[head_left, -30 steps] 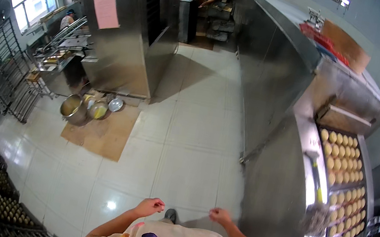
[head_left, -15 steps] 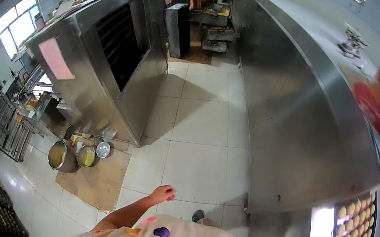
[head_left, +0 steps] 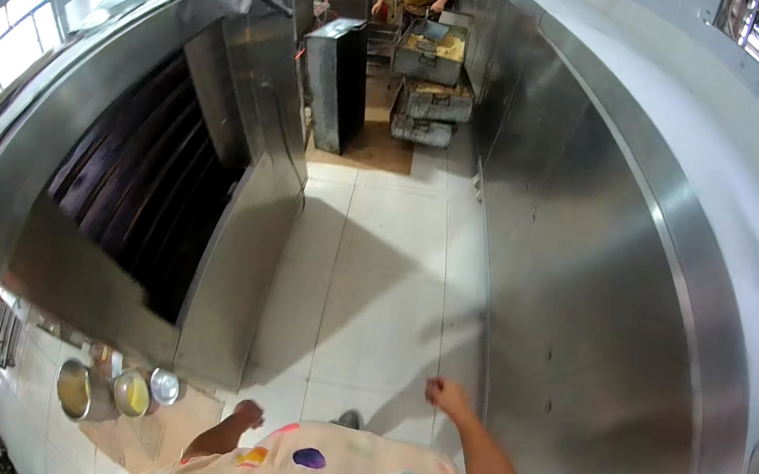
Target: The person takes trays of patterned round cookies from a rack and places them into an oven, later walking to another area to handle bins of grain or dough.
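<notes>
In the head view, the person's right hand [head_left: 446,396] hangs in the air near the long steel wall [head_left: 591,305] but does not look like it is touching it. That grip is loose, with bent fingers, and I see nothing in it. The left hand [head_left: 248,414] is dark and blurry, so I can't tell if that grip is let go or clenched. The nearest loose things to it are down on its left, on a brown sheet [head_left: 115,439] on the floor: a deep pot [head_left: 103,402], a bowl [head_left: 147,399] with yellow stuff in it, and a small shiny pan [head_left: 164,387]. They sit close together, all apart from the hand. The pot looks like hard metal and I'd guess it is the heaviest, so two hands on its rim, one each side, would suit. The bowl could slop if tipped, and a greasy rim may be slippery. The small pan looks light; pinching its edge should do. The steel wall is stiff and smooth, too big to lift.
</notes>
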A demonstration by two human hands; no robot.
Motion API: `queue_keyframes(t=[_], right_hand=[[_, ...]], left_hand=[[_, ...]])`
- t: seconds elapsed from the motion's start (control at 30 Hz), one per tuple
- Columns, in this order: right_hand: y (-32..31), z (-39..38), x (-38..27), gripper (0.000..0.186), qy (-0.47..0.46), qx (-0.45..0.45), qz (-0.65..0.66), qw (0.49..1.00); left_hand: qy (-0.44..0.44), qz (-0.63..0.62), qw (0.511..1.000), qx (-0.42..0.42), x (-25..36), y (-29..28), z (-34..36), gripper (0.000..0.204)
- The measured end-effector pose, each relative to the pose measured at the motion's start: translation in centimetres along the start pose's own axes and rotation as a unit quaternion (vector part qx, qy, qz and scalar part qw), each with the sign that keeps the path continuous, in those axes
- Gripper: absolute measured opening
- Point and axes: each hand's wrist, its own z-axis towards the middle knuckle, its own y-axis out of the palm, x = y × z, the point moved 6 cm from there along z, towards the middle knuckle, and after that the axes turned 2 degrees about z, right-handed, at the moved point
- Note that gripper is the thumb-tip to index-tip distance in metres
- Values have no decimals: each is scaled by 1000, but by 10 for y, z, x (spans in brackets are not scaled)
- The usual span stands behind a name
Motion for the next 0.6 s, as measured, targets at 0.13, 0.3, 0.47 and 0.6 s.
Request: queue_keyframes(t=[0.13, 0.3, 0.47, 0.6], right_hand=[[-30, 37, 83, 26, 57, -78, -246, 964], [-88, 64, 151, 21, 303, -53, -238, 921], [-145, 248, 79, 16, 47, -194, -492, 848], [-193, 512, 58, 16, 181, -13, -252, 951]], left_hand=[[26, -347, 935, 72, -13, -201, 158, 28], [98, -461, 864, 178, -31, -469, 276, 27], [23, -574, 812, 103, -97, -504, 346, 29], [55, -203, 978, 8, -190, -469, 412, 33]])
